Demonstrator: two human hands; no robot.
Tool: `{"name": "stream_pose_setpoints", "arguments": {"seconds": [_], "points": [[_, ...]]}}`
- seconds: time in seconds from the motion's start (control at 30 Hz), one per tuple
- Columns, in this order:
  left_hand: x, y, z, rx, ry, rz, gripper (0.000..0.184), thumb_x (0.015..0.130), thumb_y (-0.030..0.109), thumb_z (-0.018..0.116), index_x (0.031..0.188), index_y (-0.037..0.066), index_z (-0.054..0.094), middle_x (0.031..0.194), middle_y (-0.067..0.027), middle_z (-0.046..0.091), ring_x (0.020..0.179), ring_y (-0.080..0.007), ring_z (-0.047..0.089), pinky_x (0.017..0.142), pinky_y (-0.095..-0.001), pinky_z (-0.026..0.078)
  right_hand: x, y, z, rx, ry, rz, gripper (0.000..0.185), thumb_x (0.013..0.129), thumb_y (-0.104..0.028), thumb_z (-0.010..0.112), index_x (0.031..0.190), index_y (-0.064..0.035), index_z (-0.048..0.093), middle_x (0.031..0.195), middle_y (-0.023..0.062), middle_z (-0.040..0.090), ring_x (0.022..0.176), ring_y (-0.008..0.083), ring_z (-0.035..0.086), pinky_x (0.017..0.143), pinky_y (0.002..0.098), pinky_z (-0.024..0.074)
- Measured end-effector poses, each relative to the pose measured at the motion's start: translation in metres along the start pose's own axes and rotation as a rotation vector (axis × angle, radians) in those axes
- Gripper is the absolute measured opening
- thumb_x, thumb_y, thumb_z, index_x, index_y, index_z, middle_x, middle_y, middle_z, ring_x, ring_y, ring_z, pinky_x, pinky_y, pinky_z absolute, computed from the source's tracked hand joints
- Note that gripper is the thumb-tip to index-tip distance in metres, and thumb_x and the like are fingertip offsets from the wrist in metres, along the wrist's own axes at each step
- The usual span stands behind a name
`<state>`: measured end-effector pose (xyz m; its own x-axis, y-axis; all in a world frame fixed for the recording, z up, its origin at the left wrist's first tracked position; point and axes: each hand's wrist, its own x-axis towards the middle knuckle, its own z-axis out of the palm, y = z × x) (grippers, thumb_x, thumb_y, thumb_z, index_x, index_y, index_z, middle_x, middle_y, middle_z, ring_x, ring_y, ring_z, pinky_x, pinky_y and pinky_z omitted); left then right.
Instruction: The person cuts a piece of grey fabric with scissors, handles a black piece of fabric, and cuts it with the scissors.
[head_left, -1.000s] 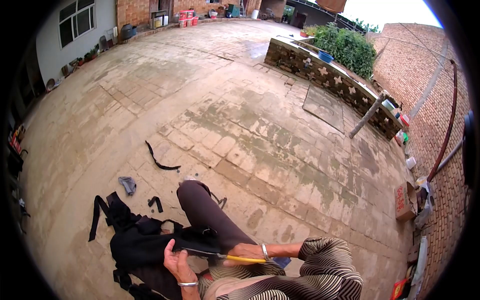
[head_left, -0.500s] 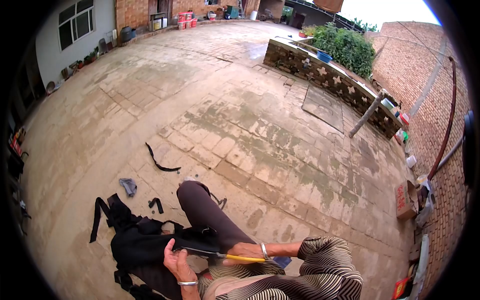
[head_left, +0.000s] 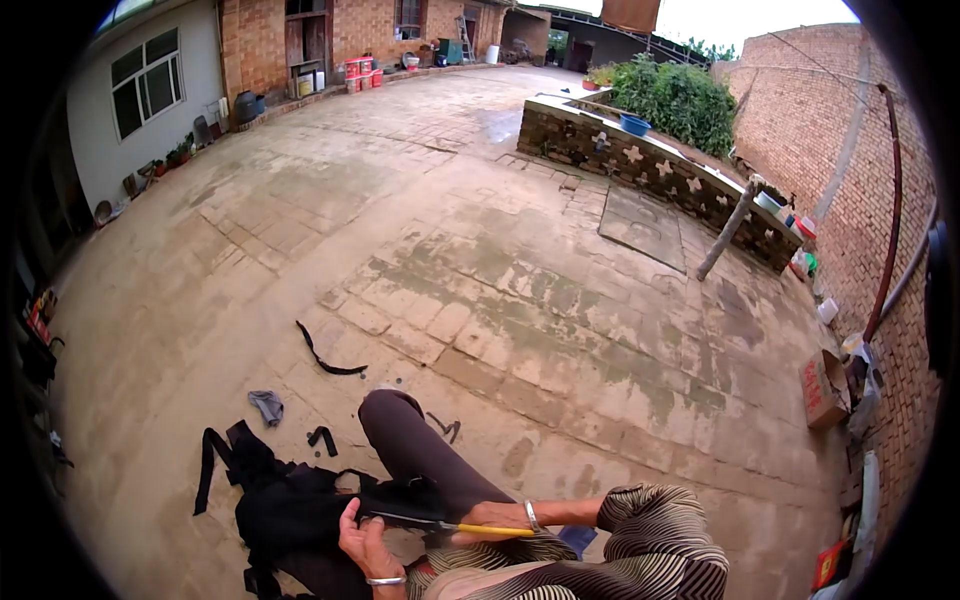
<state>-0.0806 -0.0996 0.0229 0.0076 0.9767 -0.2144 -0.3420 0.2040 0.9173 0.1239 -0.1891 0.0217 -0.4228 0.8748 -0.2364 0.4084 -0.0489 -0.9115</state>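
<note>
A black garment (head_left: 290, 515) lies bunched across my lap and over to the left. My left hand (head_left: 368, 543) pinches its edge near the tip of the scissors, fingers closed on the fabric. My right hand (head_left: 492, 517) grips yellow-handled scissors (head_left: 495, 530), whose metal blades point left along the black cloth. How far the blades are apart is hard to make out. Part of my right fingers is hidden behind the handle. My bent knee (head_left: 390, 410) in dark trousers rises beside the cloth.
On the paving lie a black strip (head_left: 325, 352), a short black piece (head_left: 322, 440) and a grey cloth (head_left: 267, 406). A cardboard box (head_left: 824, 390) stands by the brick wall at right. Farther off are a wooden post (head_left: 730, 232) and a low planter wall (head_left: 660, 170).
The view has tilted up slightly, so the hands and cloth sit lower in the picture. Both hands keep nearly the same hold on cloth and scissors.
</note>
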Motion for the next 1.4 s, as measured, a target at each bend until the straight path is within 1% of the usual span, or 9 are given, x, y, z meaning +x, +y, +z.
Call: {"name": "stream_pose_setpoints", "arguments": {"seconds": [0.37,0.63,0.73,0.9,0.97,1.0,1.07,1.23,1.4], "points": [[0.001,-0.001,0.001,0.005,0.004,0.007,0.05,0.071,-0.009,0.053,0.121,-0.01,0.05,0.085,-0.0074,0.061,0.073,-0.0119,0.058,0.072,-0.0234,0.049,0.001,0.005,0.002,-0.014,0.01,-0.019,0.071,0.095,-0.058,0.044,0.07,0.0073,0.054,0.057,0.0199,0.046,0.054,0.029,0.046,0.056,0.0412,0.0408],[0.0,0.0,0.002,-0.004,0.0,0.002,0.051,0.071,-0.008,0.054,0.122,-0.01,0.05,0.084,-0.0071,0.06,0.071,-0.0114,0.057,0.07,-0.0228,0.048,0.001,-0.001,0.0,-0.053,0.005,0.026,0.072,0.095,-0.058,0.044,0.069,0.0079,0.054,0.059,0.022,0.049,0.057,0.0351,0.05,0.059,0.0427,0.0422],[0.0,0.0,0.001,-0.015,-0.001,0.009,0.051,0.071,-0.008,0.054,0.122,-0.01,0.049,0.083,-0.0072,0.06,0.071,-0.0113,0.057,0.07,-0.0226,0.048,0.0,-0.003,-0.001,-0.057,0.003,0.032,0.071,0.095,-0.058,0.044,0.069,0.0078,0.054,0.06,0.0225,0.05,0.058,0.0354,0.05,0.059,0.0428,0.0425],[-0.001,0.002,0.003,-0.012,-0.002,0.011,0.05,0.071,-0.007,0.054,0.121,-0.01,0.049,0.084,-0.0075,0.061,0.072,-0.011,0.057,0.071,-0.0224,0.048,0.0,-0.001,0.0,-0.064,0.024,0.024,0.072,0.095,-0.058,0.043,0.069,0.0076,0.055,0.059,0.0221,0.049,0.057,0.0357,0.051,0.058,0.043,0.0425],[0.002,-0.003,-0.001,0.003,-0.026,0.028,0.048,0.073,-0.008,0.052,0.121,-0.01,0.049,0.086,-0.0066,0.059,0.07,-0.0109,0.057,0.064,-0.0234,0.051,0.0,0.002,0.002,-0.066,0.035,0.022,0.072,0.095,-0.059,0.043,0.069,0.0076,0.055,0.059,0.022,0.049,0.057,0.0358,0.051,0.058,0.0431,0.0424],[0.002,-0.003,-0.002,0.003,-0.026,0.025,0.048,0.073,-0.008,0.052,0.121,-0.01,0.049,0.086,-0.0066,0.059,0.07,-0.0109,0.057,0.064,-0.0234,0.051,0.001,0.003,0.003,-0.056,0.034,0.028,0.072,0.094,-0.059,0.043,0.069,0.0076,0.055,0.059,0.022,0.049,0.057,0.0359,0.051,0.058,0.0433,0.0424],[0.002,-0.003,-0.003,0.053,-0.019,0.01,0.049,0.071,-0.006,0.054,0.121,-0.01,0.05,0.083,-0.0069,0.06,0.071,-0.0107,0.056,0.07,-0.0223,0.048,0.001,0.004,0.003,-0.045,0.031,0.034,0.073,0.094,-0.06,0.043,0.069,0.0077,0.055,0.058,0.022,0.049,0.057,0.0359,0.052,0.058,0.0435,0.0423],[0.001,-0.003,-0.002,0.022,-0.021,0.014,0.049,0.071,-0.006,0.054,0.12,-0.009,0.051,0.083,-0.007,0.06,0.071,-0.0107,0.057,0.07,-0.0222,0.048,-0.001,-0.005,0.0,-0.045,0.025,0.025,0.074,0.093,-0.061,0.043,0.068,0.0072,0.056,0.057,0.0211,0.05,0.057,0.0336,0.054,0.057,0.0429,0.0421],[0.0,-0.001,0.0,0.032,-0.023,0.017,0.049,0.072,-0.006,0.054,0.121,-0.009,0.051,0.083,-0.0073,0.06,0.072,-0.0109,0.057,0.07,-0.0225,0.048,0.0,0.004,0.004,-0.068,0.041,0.02,0.073,0.094,-0.06,0.044,0.068,0.0068,0.056,0.058,0.0208,0.051,0.057,0.0329,0.054,0.057,0.0425,0.0421]]}}
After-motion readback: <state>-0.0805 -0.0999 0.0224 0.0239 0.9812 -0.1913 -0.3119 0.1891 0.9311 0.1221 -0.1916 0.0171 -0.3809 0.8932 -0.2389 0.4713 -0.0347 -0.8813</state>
